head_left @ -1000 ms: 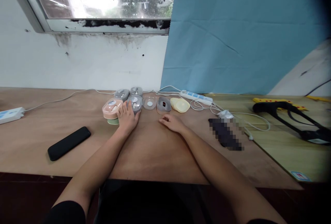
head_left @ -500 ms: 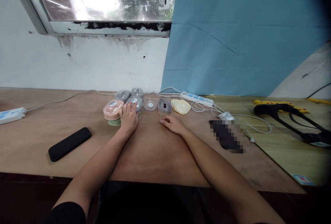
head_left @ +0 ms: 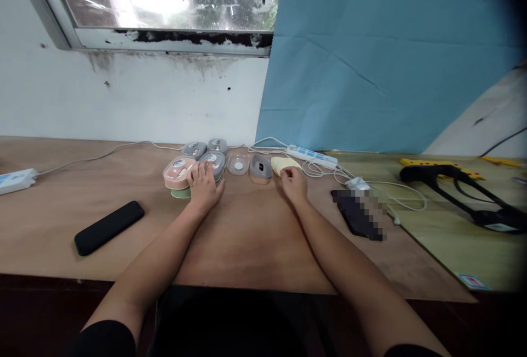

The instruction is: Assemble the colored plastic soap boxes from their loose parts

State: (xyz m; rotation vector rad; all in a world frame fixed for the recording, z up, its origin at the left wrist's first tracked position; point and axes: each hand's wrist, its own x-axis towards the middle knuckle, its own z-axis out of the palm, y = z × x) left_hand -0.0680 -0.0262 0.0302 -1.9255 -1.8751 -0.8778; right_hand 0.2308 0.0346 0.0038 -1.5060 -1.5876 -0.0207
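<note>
A: State the pose of the gray box [head_left: 216,160].
B: Upright, round label facing up, directly beside the pink box [head_left: 176,172].
A: And the pink box?
B: Level, above a green layer, label uppermost.
A: The yellow pieces [head_left: 279,163]?
B: Thin, lying together, partly hidden.

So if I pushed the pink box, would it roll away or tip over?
Probably not roll: the pink box looks wide, with a flat-looking top. It might slide or tip, though, because it seems to sit on top of a green piece. Its shiny top could feel a bit slippery too.
</note>
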